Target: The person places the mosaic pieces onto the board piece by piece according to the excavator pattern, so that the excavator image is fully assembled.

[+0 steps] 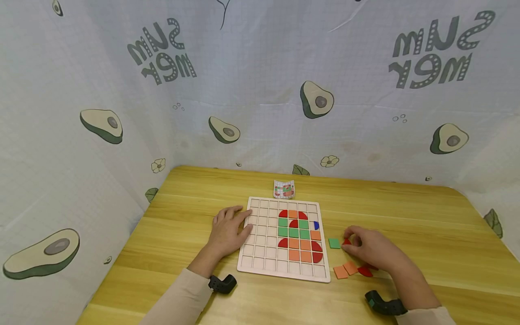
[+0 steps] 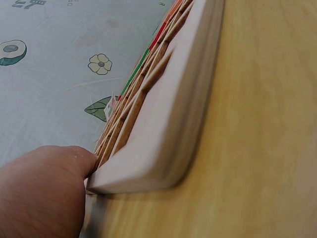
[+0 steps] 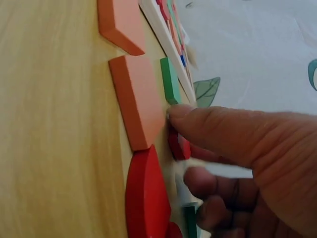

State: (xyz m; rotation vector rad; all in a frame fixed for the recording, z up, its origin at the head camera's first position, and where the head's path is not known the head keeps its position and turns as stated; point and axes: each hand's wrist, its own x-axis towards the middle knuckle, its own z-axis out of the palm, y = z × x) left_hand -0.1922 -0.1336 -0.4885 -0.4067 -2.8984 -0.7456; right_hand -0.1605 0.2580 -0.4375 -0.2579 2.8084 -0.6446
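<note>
A wooden grid board (image 1: 257, 253) lies on the table, several of its cells filled with red rounded pieces, orange squares (image 1: 294, 256) and green squares (image 1: 294, 232), plus one blue piece (image 1: 316, 225). My left hand (image 1: 229, 230) rests at the board's left edge, thumb and fingertips touching the rim with fingers loosely extended. To the right of the board, my right hand (image 1: 375, 248) pinches a small red rounded piece (image 3: 179, 144) between thumb and fingers, close over the table. Beside it lies a loose green square (image 1: 334, 243).
Loose orange squares (image 1: 340, 272) and a red rounded piece (image 1: 365, 271) lie in front of the right hand; another green piece (image 3: 190, 220) sits under its fingers. A small pattern card (image 1: 284, 189) stands behind the board. A printed curtain (image 1: 264, 126) encloses the wooden table (image 1: 406, 207).
</note>
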